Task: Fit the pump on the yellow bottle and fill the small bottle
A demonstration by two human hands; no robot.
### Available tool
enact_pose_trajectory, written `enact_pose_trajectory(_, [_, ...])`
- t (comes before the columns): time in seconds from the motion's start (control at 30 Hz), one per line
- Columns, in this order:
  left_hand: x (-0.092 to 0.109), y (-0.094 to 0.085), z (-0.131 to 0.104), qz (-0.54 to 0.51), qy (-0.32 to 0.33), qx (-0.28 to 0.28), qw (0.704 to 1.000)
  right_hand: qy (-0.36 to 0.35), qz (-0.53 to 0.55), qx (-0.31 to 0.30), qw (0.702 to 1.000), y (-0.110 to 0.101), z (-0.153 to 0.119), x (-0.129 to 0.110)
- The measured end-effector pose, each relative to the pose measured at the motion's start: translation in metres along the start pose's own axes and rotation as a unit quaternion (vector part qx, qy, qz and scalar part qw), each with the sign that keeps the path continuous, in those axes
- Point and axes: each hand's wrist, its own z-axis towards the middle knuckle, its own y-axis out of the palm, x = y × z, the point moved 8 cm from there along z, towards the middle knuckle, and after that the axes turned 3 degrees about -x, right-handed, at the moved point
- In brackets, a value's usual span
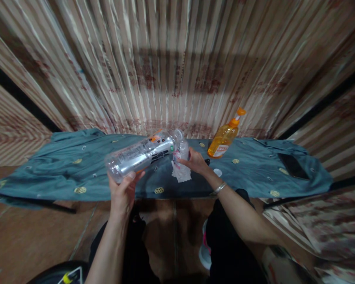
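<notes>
My left hand (124,189) is wrapped round the base of a large clear plastic bottle (144,152) with a silver and orange label. That bottle lies tilted, its mouth up to the right, at the neck of a smaller clear bottle (183,150). My right hand (197,161) grips the small bottle, which looks upright. Whether the two mouths touch, and whether liquid is passing, I cannot make out. Under the small bottle is a crumpled white piece of paper or wrapper (182,174). A white round cap (217,172) lies right of my right hand, near a small black object (207,161).
A pump bottle of orange liquid (223,140) stands at the back right of the cloth-covered table (91,173). A black phone (292,165) lies at the right end. Striped sheeting (171,71) hangs behind, with dark frame poles (23,94) at the sides.
</notes>
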Motion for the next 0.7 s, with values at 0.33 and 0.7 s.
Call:
enact_pose_trajectory(0.33, [-0.0011,-0.0004,0.0047,-0.013,-0.018,0.007,1.000,-0.016,-0.035,-0.005,0.999,0.0007,-0.0001,-0.0057])
enact_pose_trajectory(0.7, [0.0085,0.0015,0.0045,-0.019,-0.012,0.010,1.000,-0.015,-0.055,0.000,0.998,0.0028,-0.0004,-0.0056])
